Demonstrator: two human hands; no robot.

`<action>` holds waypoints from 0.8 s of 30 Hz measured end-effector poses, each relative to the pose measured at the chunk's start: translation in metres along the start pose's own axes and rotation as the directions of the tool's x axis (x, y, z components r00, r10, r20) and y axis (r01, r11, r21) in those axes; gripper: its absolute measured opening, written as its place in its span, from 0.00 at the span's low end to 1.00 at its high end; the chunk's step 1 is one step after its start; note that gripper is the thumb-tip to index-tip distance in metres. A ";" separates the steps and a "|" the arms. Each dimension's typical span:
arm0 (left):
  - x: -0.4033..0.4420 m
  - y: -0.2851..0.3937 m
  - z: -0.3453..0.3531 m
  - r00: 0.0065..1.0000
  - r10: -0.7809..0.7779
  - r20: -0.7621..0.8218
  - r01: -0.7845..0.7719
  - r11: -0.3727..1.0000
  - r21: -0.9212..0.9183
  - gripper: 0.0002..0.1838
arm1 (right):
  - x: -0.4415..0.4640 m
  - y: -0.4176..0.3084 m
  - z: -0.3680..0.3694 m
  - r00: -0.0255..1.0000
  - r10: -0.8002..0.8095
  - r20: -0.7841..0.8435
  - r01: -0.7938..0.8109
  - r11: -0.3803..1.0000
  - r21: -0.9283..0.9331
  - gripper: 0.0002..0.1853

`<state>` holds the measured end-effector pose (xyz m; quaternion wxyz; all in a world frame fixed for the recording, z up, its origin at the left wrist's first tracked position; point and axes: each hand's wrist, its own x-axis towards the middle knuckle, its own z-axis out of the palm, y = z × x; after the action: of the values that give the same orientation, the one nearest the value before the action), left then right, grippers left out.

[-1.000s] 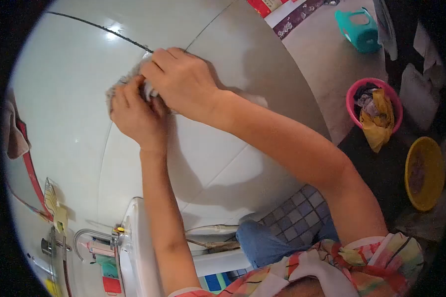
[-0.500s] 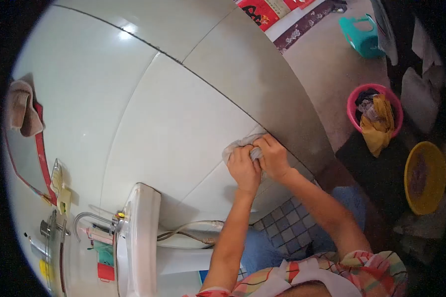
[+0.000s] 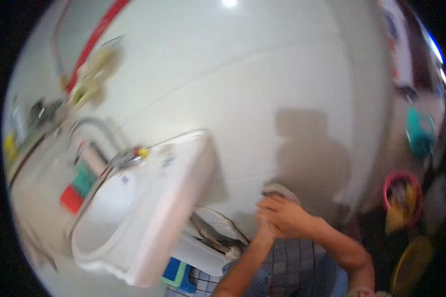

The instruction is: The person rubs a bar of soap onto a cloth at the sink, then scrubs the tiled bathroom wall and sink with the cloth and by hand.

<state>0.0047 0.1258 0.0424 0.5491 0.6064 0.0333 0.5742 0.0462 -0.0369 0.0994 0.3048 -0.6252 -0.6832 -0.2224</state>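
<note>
A crumpled greyish cloth (image 3: 281, 190) shows above my hands, low in front of the white tiled wall (image 3: 243, 104). My right hand (image 3: 290, 217) is closed on it, fingers reaching across toward the left. Beneath and against them is my left hand (image 3: 265, 221), its fingers mostly covered by the right hand, also closed around the bunched cloth. Motion blur hides whether the cloth touches the tiles. To the left stands the white washbasin (image 3: 183, 183), apart from both hands.
A curved faucet (image 3: 97, 123) rises over the basin; hoses (image 3: 215, 222) hang below it. A blue-green stool (image 3: 178, 273) is on the tiled floor (image 3: 295, 260). At right are a pink basin (image 3: 387, 198) with clothes, a yellow basin (image 3: 406, 265) and a teal container (image 3: 421, 131).
The view has swung left and toward the washbasin, which now looks larger. My hands have drawn closer together around the cloth and appear lower in view.
</note>
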 end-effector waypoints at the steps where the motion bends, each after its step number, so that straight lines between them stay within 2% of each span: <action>1: 0.016 0.002 -0.015 0.995 0.061 -0.083 -0.060 0.998 0.014 0.21 | 0.009 -0.008 -0.003 0.997 -0.020 0.073 0.009 0.988 0.152 0.15; 2: 0.028 0.002 -0.027 0.983 0.109 -0.147 -0.106 0.994 0.027 0.21 | 0.019 -0.013 -0.011 0.988 -0.024 0.153 -0.021 0.958 0.287 0.14; 3: 0.038 0.002 -0.036 0.972 0.144 -0.188 -0.139 0.990 0.039 0.21 | 0.034 -0.016 -0.023 0.982 -0.073 0.172 0.023 0.961 0.275 0.14; 5: 0.048 -0.002 -0.048 0.956 0.183 -0.229 -0.173 0.983 0.062 0.21 | 0.061 -0.021 -0.049 0.997 -0.006 0.081 -0.018 0.956 0.293 0.13; 6: 0.055 -0.004 -0.056 0.949 0.200 -0.245 -0.186 0.979 0.078 0.21 | 0.077 -0.021 -0.058 0.995 -0.027 0.092 -0.001 0.959 0.285 0.13; 8: 0.068 -0.004 -0.068 0.930 0.247 -0.274 -0.225 0.968 0.109 0.21 | 0.115 -0.019 -0.082 0.990 0.112 -0.083 -0.072 0.922 0.380 0.12; 11: 0.100 -0.003 -0.065 0.901 0.329 -0.282 -0.307 0.944 0.122 0.21 | 0.195 -0.036 -0.125 0.936 -0.081 -0.342 0.150 0.972 0.179 0.11; 14: 0.126 -0.004 -0.052 0.887 0.380 -0.262 -0.364 0.925 0.108 0.21 | 0.289 -0.051 -0.154 0.801 -0.338 -0.494 0.367 0.929 -0.040 0.11; 16: 0.137 -0.004 -0.047 0.882 0.404 -0.243 -0.390 0.915 0.105 0.21 | 0.352 -0.061 -0.167 0.725 -0.446 -0.525 0.435 0.887 -0.152 0.13; 18: 0.144 -0.005 -0.044 0.879 0.421 -0.224 -0.407 0.907 0.107 0.22 | 0.412 -0.069 -0.175 0.711 -0.491 -0.503 0.421 0.871 -0.253 0.17; 20: 0.152 -0.006 -0.039 0.870 0.446 -0.209 -0.433 0.895 0.106 0.22 | 0.466 -0.070 -0.181 0.820 -0.400 -0.410 0.276 0.903 -0.329 0.22; 22: 0.165 -0.007 -0.036 0.852 0.481 -0.206 -0.468 0.877 0.111 0.22 | 0.492 -0.078 -0.186 0.966 -0.177 -0.187 0.066 0.872 -0.485 0.25; 23: 0.171 -0.008 -0.037 0.842 0.498 -0.207 -0.483 0.867 0.120 0.22 | 0.502 -0.079 -0.187 0.964 -0.188 -0.187 0.071 0.863 -0.501 0.25; 24: 0.175 -0.010 -0.040 0.834 0.512 -0.208 -0.495 0.859 0.131 0.22 | 0.510 -0.080 -0.185 0.996 -0.015 -0.083 -0.026 0.881 -0.473 0.26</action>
<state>0.0407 0.2719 0.1403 0.3487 0.5405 -0.0419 0.7646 -0.0242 0.1929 0.5925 0.1720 -0.6725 -0.5932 -0.4078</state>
